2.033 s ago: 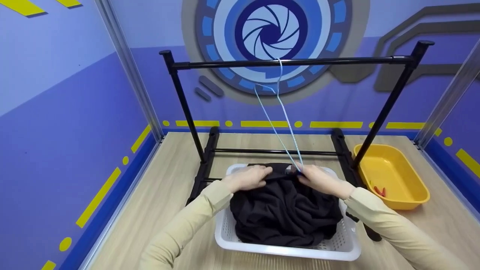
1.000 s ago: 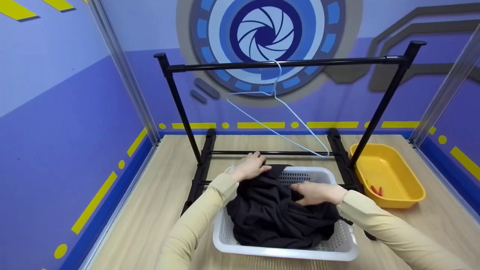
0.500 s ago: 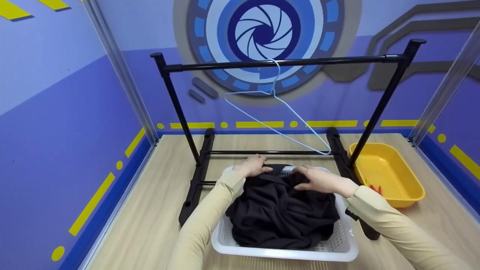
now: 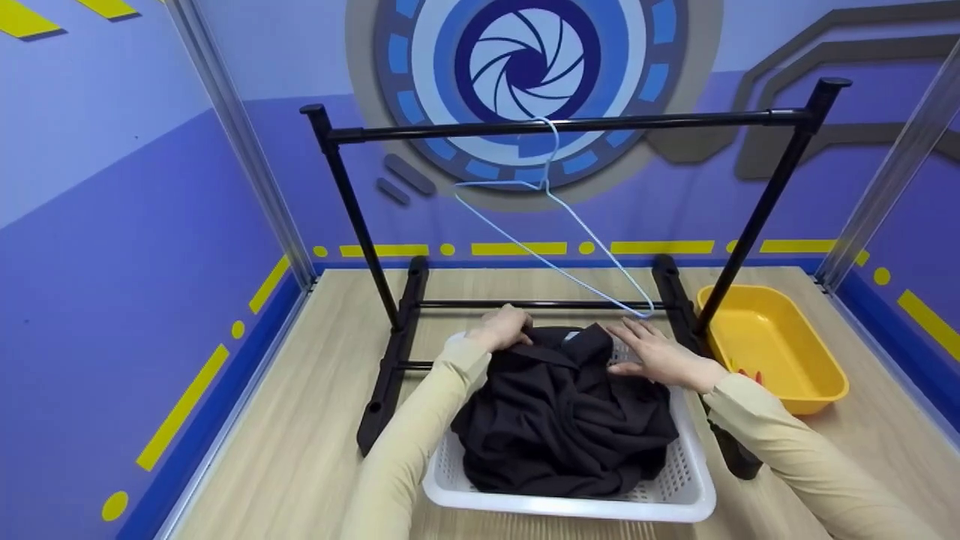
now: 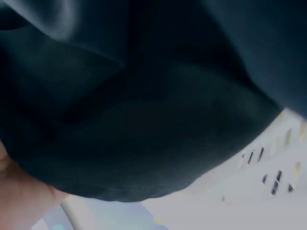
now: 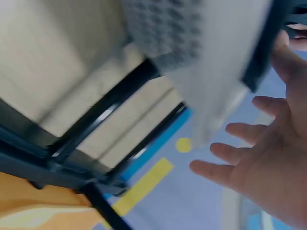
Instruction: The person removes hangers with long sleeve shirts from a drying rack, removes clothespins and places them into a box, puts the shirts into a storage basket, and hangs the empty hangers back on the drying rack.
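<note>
A crumpled black garment lies in a white plastic basket; a small white label shows near its back edge. My left hand holds the garment's edge at the basket's back left, and in the left wrist view the cloth covers most of its fingers. Beside a raised flap of the cloth is my right hand, its fingers straight and spread. In the right wrist view its thumb is close to the dark cloth; contact is unclear. A light blue wire hanger hangs bare from the rack's top bar.
The black clothes rack stands behind and around the basket, its feet on the wooden table. On the right, a yellow tub holds small red items, partly hidden by the right sleeve. Patterned walls enclose the table.
Two seconds ago the right hand held the hanger's lower end at the cloth. It let go, and the hanger swung free. The right hand reached into the garment, then moved up and right, fingers spreading.
</note>
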`<state>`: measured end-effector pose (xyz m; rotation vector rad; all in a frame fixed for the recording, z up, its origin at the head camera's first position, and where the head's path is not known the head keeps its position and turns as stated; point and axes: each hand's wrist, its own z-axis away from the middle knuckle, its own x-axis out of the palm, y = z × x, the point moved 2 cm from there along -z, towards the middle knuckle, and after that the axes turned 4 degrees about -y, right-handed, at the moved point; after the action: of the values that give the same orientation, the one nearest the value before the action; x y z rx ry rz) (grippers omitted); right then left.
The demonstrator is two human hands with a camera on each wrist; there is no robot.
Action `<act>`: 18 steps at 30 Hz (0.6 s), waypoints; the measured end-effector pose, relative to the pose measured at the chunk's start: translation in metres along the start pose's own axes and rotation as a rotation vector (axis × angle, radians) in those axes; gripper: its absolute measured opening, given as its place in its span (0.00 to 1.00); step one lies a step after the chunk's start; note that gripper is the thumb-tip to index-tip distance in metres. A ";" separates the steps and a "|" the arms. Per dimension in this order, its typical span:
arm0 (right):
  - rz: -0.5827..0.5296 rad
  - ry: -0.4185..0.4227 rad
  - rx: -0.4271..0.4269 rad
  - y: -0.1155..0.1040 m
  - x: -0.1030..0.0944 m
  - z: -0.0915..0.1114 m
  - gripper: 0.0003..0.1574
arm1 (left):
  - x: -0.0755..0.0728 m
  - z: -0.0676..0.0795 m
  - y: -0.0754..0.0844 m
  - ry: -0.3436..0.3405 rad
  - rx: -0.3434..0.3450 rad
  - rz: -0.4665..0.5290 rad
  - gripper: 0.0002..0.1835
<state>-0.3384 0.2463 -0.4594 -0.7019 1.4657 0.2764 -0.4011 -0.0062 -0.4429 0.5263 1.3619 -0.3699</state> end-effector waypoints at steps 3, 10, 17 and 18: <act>-0.030 -0.003 -0.002 0.006 0.006 0.003 0.44 | -0.003 -0.001 0.002 0.067 -0.019 -0.024 0.05; -0.108 0.031 -0.002 0.011 0.012 0.004 0.41 | -0.008 0.002 0.007 0.218 0.051 -0.135 0.07; -0.201 -0.035 0.062 0.012 0.013 0.004 0.43 | -0.009 0.011 0.015 0.252 0.101 -0.108 0.07; -0.212 -0.039 0.070 0.012 0.012 0.004 0.43 | -0.010 0.013 0.016 0.244 0.106 -0.089 0.06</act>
<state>-0.3405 0.2552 -0.4748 -0.7838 1.3455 0.0744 -0.3837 -0.0001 -0.4295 0.6142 1.6113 -0.4641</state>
